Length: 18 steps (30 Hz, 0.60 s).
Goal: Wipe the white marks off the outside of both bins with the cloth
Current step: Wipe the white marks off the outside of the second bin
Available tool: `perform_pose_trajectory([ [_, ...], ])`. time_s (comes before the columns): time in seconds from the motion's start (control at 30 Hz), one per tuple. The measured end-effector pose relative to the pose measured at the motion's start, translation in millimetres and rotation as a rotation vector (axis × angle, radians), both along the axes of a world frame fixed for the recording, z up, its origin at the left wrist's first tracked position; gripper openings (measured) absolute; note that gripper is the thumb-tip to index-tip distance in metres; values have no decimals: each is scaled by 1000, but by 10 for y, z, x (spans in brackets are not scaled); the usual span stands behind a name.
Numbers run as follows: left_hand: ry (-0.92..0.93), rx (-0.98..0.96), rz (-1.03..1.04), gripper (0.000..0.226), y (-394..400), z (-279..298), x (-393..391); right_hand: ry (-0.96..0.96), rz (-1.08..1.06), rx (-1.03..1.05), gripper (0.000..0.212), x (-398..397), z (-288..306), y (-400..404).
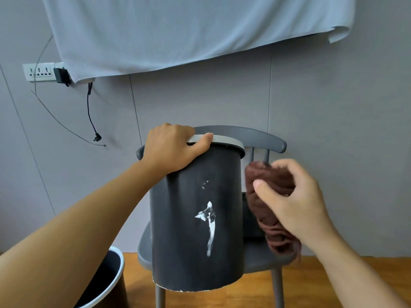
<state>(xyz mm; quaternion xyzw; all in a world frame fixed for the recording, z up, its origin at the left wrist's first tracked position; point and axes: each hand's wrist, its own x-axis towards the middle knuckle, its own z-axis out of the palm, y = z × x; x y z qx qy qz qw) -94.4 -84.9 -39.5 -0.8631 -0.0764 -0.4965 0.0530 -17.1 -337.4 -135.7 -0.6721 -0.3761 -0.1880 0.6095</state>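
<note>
A dark grey bin (182, 230) with a pale rim stands tilted on a grey chair, its side facing me. A long white smear (210, 225) runs down that side, with a few small white specks above it. My left hand (173, 147) grips the bin's rim at the top left. My right hand (293, 201) holds a bunched brown cloth (269, 210) just right of the bin, apart from the smear. A second dark bin (106, 283) with a pale rim stands on the floor at the lower left, its outside mostly hidden.
The grey chair (262, 138) stands on a wooden floor (333, 274) against a grey wall. A pale sheet (189, 30) hangs on the wall above. A socket strip (39, 72) with a plugged adapter and dangling cables is at the left.
</note>
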Motion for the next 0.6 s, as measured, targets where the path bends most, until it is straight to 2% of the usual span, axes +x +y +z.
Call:
perform_pose_trajectory([
  [0.1, 0, -42, 11, 65, 51, -13, -9, -58, -68, 69, 29, 40, 172, 28],
  [0.23, -2, -34, 25, 66, 29, -13, 6, -281, -72, -105, 35, -71, 237, 272],
  [0.4, -14, -1, -21, 65, 0, -17, 13, -608, -175, -275, 47, -194, 118, 488],
  [0.5, -41, 36, -55, 64, 3, -19, -13, -658, -128, -378, 61, -243, -46, 459],
  [0.6, -25, 27, -26, 65, -7, -15, -14, -667, -128, -351, 58, -245, -90, 455],
])
